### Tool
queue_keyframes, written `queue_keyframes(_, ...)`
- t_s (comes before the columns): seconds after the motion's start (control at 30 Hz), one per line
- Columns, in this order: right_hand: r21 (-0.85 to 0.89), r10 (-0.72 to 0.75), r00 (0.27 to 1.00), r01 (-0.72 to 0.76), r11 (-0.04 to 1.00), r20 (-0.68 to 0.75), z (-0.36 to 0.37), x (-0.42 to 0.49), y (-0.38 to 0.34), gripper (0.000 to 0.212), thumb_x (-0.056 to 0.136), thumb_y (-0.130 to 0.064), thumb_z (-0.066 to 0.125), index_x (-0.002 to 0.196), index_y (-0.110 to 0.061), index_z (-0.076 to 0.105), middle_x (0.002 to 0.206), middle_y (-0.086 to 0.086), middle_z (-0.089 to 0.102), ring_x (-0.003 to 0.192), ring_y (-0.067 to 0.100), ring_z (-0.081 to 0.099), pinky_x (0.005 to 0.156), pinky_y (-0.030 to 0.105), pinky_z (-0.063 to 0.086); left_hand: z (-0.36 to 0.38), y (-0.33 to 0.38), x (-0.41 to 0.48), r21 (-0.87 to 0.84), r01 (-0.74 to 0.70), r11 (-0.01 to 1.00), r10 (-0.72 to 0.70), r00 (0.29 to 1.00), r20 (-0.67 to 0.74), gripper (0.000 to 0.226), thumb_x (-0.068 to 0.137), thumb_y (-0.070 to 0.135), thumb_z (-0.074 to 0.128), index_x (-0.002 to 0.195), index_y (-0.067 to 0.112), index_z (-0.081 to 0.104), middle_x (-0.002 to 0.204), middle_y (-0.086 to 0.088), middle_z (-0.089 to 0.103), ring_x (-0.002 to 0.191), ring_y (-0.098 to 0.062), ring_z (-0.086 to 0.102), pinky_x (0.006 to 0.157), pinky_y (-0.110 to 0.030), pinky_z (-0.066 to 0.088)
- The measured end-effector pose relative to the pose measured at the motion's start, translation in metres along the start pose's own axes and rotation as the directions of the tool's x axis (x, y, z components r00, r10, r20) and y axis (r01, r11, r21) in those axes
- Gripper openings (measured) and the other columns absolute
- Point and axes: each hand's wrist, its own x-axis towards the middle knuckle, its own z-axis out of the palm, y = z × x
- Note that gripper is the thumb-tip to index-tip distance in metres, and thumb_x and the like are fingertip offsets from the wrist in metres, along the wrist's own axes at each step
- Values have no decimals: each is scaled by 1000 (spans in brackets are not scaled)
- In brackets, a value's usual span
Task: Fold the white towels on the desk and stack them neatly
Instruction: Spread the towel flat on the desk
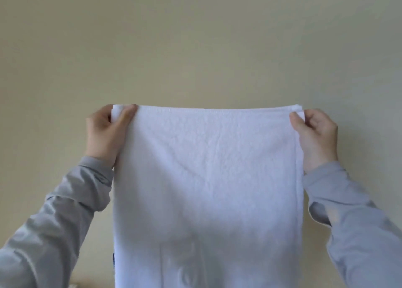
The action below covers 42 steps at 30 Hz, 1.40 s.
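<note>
- A white towel [207, 178] hangs spread in the air in front of a plain beige wall [195, 37], its top hem level and taut, and its lower part runs out of the bottom of the view.
- The left hand [106, 133] pinches the towel's top left corner, thumb in front and fingers curled behind the cloth.
- The right hand [315, 135] pinches the top right corner in the same way.
- Grey sleeves [65, 211] cover both forearms, raised on either side of the towel.
- The desk cannot be made out here.
</note>
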Motion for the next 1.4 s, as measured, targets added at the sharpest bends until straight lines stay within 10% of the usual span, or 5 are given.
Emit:
queue_keyframes(0.17, -21, 29, 997, -31, 999, -77, -22, 2, 14, 23, 82, -15, 65, 63, -21, 53, 67, 0, 49, 67, 13, 41, 63, 28, 33, 23, 9, 0, -4, -75, 997, 75, 997, 10, 53, 78, 42, 65, 67, -5, 43, 67, -5, 31, 59, -9, 27, 46, -24, 25)
queue_keyframes(0.43, -73, -13, 994, 6, 997, -106, -64, 32, 9, 24, 84, -12, 63, 66, -22, 52, 74, 4, 51, 74, 19, 43, 68, 32, 34, 68, 30, -24, -81, -63, 995, 68, 996, 51, 51, 80, 36, 67, 62, -1, 38, 64, -4, 30, 56, -8, 26, 44, -20, 24)
queue_keyframes(0.93, -183, 28, 947, 33, 983, 319, -88, 82, 11, 8, 85, -20, 62, 78, -24, 58, 83, 4, 56, 83, 18, 49, 75, 32, 38, 50, 19, -155, -92, 159, 983, -106, 901, 420, 49, 69, 62, 64, 68, 14, 64, 61, -16, 59, 59, -20, 48, 61, -38, 38)
queue_keyframes(1.13, -214, 277, 768, -185, 959, 578, -37, -1, 100, 15, 89, -6, 58, 82, -19, 58, 81, 0, 58, 80, 12, 53, 77, 25, 41, -13, -49, -226, 202, 329, 922, -386, 800, 459, 35, 76, 51, 63, 68, 17, 67, 55, 0, 62, 47, -6, 47, 42, -13, 32)
queue_keyframes(1.4, -463, 547, 490, -293, 837, 679, 62, -212, 243, 5, 87, -12, 61, 84, -8, 60, 73, 0, 51, 69, 12, 45, 65, 24, 35, -135, -155, -363, 539, 623, 567, -805, 558, 202, 37, 83, 23, 69, 48, 23, 57, 44, 7, 49, 43, -3, 38, 43, -13, 26)
